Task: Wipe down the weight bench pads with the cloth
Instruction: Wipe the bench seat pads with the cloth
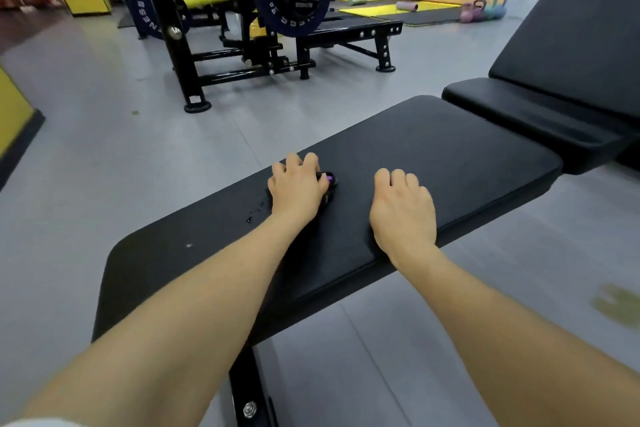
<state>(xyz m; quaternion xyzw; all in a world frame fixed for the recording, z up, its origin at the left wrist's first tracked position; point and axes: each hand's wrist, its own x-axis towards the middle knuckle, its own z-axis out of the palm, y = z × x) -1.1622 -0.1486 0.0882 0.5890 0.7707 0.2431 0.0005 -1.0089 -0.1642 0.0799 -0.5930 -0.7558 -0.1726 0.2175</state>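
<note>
Left hand point(298, 184) grips dark cloth point(329, 184) on bench pad point(450, 156); right hand point(403, 210) rests flat beside. Droplets point(254, 213) behind the cloth risk being missed.

Operator: two bare forearms and hands, nothing worn below the elbow.
Left hand point(298, 189) and right hand point(403, 210): no gloves, rings, watch or wristband visible; nails short, unpainted as far as can be seen. A sliver of white sleeve point(38, 422) shows at the bottom-left corner, on the left arm.

matt black vinyl-like bench pad point(433, 156)
</note>
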